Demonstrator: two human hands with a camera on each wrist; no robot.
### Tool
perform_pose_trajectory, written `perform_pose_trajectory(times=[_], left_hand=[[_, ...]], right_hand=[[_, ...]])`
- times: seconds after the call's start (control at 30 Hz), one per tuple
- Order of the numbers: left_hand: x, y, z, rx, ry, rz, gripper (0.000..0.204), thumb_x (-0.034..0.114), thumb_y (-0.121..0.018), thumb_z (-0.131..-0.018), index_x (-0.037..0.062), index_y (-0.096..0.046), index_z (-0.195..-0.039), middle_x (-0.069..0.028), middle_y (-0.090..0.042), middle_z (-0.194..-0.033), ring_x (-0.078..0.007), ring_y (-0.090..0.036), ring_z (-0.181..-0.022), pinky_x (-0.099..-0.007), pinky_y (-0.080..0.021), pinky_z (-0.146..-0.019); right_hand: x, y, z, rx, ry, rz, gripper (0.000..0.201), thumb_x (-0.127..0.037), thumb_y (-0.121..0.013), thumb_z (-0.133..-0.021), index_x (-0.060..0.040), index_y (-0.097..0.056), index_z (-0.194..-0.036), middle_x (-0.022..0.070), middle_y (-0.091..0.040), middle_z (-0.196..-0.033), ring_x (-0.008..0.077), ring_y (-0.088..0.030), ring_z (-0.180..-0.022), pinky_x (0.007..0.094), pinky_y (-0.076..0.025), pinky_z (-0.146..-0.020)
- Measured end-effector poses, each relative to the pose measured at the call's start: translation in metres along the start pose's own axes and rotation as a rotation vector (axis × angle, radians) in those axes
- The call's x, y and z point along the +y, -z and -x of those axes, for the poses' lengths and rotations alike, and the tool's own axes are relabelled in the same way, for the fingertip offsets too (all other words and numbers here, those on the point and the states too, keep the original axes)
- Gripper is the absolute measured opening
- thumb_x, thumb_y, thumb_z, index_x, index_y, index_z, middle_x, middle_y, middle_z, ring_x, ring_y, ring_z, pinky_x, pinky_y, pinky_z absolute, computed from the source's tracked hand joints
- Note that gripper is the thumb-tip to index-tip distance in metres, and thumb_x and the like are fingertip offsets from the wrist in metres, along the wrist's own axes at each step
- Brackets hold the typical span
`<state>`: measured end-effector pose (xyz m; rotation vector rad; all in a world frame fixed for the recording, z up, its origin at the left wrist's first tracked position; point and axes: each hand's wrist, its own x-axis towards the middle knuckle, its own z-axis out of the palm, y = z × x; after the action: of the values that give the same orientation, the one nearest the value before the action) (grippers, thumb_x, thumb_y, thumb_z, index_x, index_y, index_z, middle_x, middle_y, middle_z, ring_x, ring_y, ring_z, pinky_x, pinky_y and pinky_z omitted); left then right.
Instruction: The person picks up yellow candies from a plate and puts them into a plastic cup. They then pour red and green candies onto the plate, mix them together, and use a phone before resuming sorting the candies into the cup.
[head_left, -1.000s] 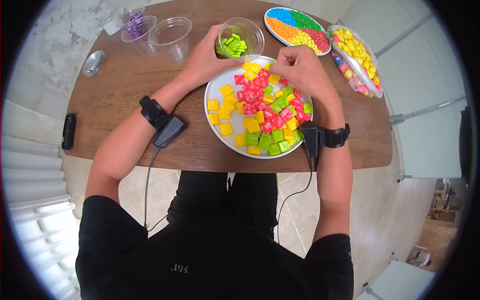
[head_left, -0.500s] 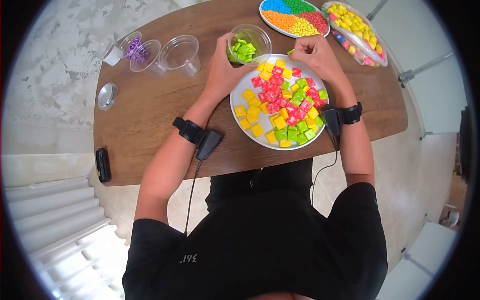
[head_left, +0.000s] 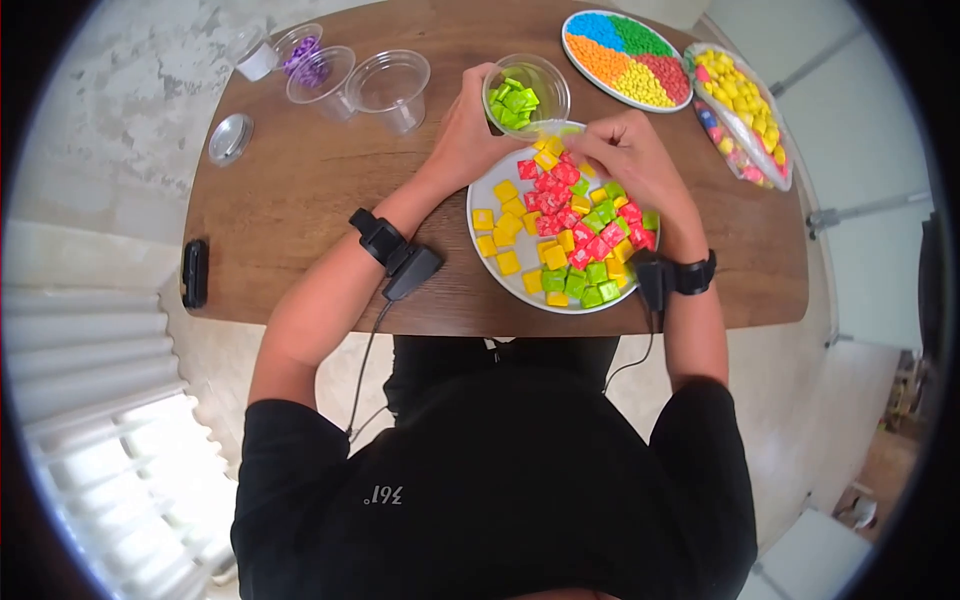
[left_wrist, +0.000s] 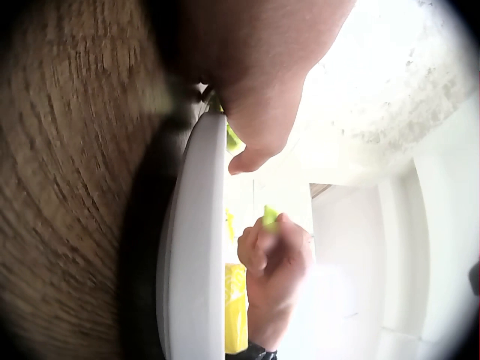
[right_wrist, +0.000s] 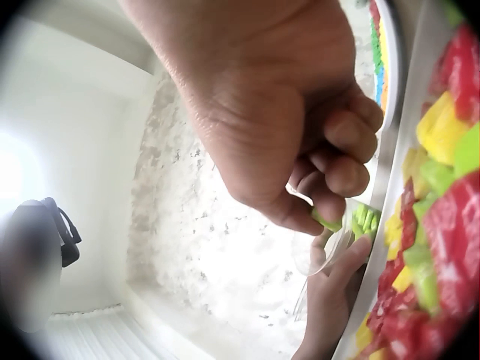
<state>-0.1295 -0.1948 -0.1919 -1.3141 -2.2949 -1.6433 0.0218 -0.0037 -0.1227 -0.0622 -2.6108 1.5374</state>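
My left hand (head_left: 470, 135) grips a clear plastic cup (head_left: 565, 95) from its left side, at the far edge of a round white plate (head_left: 522, 238). Inside the cup lie several green wrapped candies (head_left: 514, 103). Thumb and index finger of my right hand (head_left: 640, 160) pinch one green candy (left_wrist: 270, 217), its other fingers curled in. That hand hovers over the plate's far part, just right of the cup; the right wrist view shows the candy close to the cup's mouth. Red candies (head_left: 550, 205), yellow candies (head_left: 508, 225) and more green candies (head_left: 597, 272) are spread over the plate.
Behind the plate stands a dish (head_left: 690, 98) of small candies sorted by colour, beside a bag (head_left: 740, 115) of wrapped sweets. Clear cups (head_left: 400, 110), one with purple pieces (head_left: 310, 70), stand at the back left. A round lid (head_left: 231, 139) and a black object (head_left: 195, 273) lie left.
My right hand has lifted a green candy off the plate's far part, then come back in toward the cup. The left hand still holds the cup; the head view has shifted.
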Motion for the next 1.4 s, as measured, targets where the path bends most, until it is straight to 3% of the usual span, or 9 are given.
perform_pose_trajectory(times=[0.13, 0.27, 0.37, 0.43, 0.5, 0.57, 0.83, 1.07, 1.4], left_hand=[[0.002, -0.001, 0.001, -0.006, -0.023, -0.034, 0.094, 0.016, -0.094, -0.073, 0.0045, -0.036, -0.146, -0.0163, -0.058, -0.135, -0.0271, -0.059, -0.129, -0.0402, -0.048, -0.109], [0.004, -0.001, 0.0, -0.016, -0.029, -0.045, 0.092, 0.015, -0.093, -0.075, 0.0047, -0.037, -0.146, -0.017, -0.058, -0.137, -0.0275, -0.059, -0.13, -0.0404, -0.047, -0.11], [0.001, -0.002, 0.0, -0.002, -0.032, -0.048, 0.094, 0.025, -0.094, -0.073, 0.0035, -0.036, -0.144, -0.0244, -0.061, -0.134, -0.0382, -0.06, -0.13, -0.0445, -0.048, -0.109], [0.002, -0.003, 0.001, -0.014, -0.041, -0.051, 0.094, 0.024, -0.094, -0.074, 0.0033, -0.036, -0.145, -0.0248, -0.06, -0.136, -0.0371, -0.06, -0.131, -0.0441, -0.048, -0.11], [0.004, -0.002, 0.0, -0.017, -0.028, -0.026, 0.09, 0.015, -0.092, -0.077, 0.0038, -0.036, -0.147, -0.0182, -0.058, -0.138, -0.027, -0.057, -0.132, -0.0406, -0.046, -0.112], [0.006, -0.001, 0.001, -0.019, -0.026, -0.026, 0.09, 0.015, -0.092, -0.077, 0.0034, -0.036, -0.146, -0.0181, -0.058, -0.138, -0.0268, -0.057, -0.132, -0.0405, -0.046, -0.112], [0.006, 0.002, -0.001, -0.016, -0.012, 0.011, 0.09, 0.021, -0.093, -0.076, 0.003, -0.037, -0.145, -0.0216, -0.06, -0.137, -0.0322, -0.06, -0.13, -0.0433, -0.048, -0.11], [0.009, 0.003, -0.002, -0.056, 0.023, 0.014, 0.092, 0.017, -0.092, -0.078, 0.004, -0.037, -0.151, -0.0155, -0.057, -0.143, -0.0258, -0.055, -0.136, -0.0401, -0.044, -0.115], [0.011, 0.006, -0.003, -0.054, 0.018, -0.027, 0.087, 0.019, -0.092, -0.077, 0.0035, -0.045, -0.148, -0.0146, -0.06, -0.141, -0.024, -0.058, -0.133, -0.0383, -0.046, -0.113]], right_hand=[[-0.012, -0.007, 0.0, 0.136, -0.039, -0.173, 0.037, -0.032, -0.06, -0.106, 0.0002, -0.078, -0.1, -0.0014, -0.055, -0.058, 0.0048, -0.051, -0.057, 0.0244, -0.037, -0.052], [0.004, 0.01, 0.001, 0.104, -0.045, -0.056, 0.037, -0.031, -0.061, -0.103, 0.0012, -0.078, -0.096, 0.0044, -0.059, -0.058, 0.0104, -0.056, -0.056, 0.0288, -0.042, -0.054], [0.013, 0.016, 0.004, 0.1, -0.043, 0.201, 0.038, -0.032, -0.066, -0.097, 0.003, -0.077, -0.088, 0.0135, -0.063, -0.06, 0.0223, -0.06, -0.054, 0.0355, -0.046, -0.056], [0.009, 0.023, 0.008, -0.059, -0.022, 0.404, 0.039, -0.033, -0.07, -0.09, 0.0047, -0.074, -0.079, 0.0196, -0.062, -0.061, 0.0327, -0.061, -0.055, 0.0406, -0.048, -0.059], [0.003, 0.024, 0.011, -0.077, -0.067, 0.427, 0.04, -0.033, -0.075, -0.086, 0.0045, -0.072, -0.074, 0.019, -0.058, -0.057, 0.0328, -0.057, -0.052, 0.0406, -0.046, -0.056], [0.003, 0.024, 0.009, -0.207, -0.051, 0.563, 0.04, -0.033, -0.078, -0.084, 0.0045, -0.072, -0.072, 0.0192, -0.056, -0.055, 0.03, -0.055, -0.05, 0.0413, -0.043, -0.054], [0.007, 0.025, 0.009, -0.155, -0.097, 0.49, 0.04, -0.034, -0.082, -0.08, 0.0033, -0.072, -0.069, 0.0179, -0.058, -0.055, 0.0286, -0.057, -0.051, 0.0423, -0.044, -0.055], [-0.001, 0.014, 0.012, -0.051, -0.127, 0.548, 0.035, -0.034, -0.088, -0.071, -0.0011, -0.078, -0.074, 0.0203, -0.071, -0.073, 0.0356, -0.072, -0.073, 0.0444, -0.056, -0.071], [-0.008, 0.009, 0.013, -0.118, -0.147, 0.53, 0.03, -0.029, -0.087, -0.07, -0.002, -0.077, -0.074, 0.0186, -0.073, -0.075, 0.0349, -0.072, -0.074, 0.0435, -0.056, -0.072]])
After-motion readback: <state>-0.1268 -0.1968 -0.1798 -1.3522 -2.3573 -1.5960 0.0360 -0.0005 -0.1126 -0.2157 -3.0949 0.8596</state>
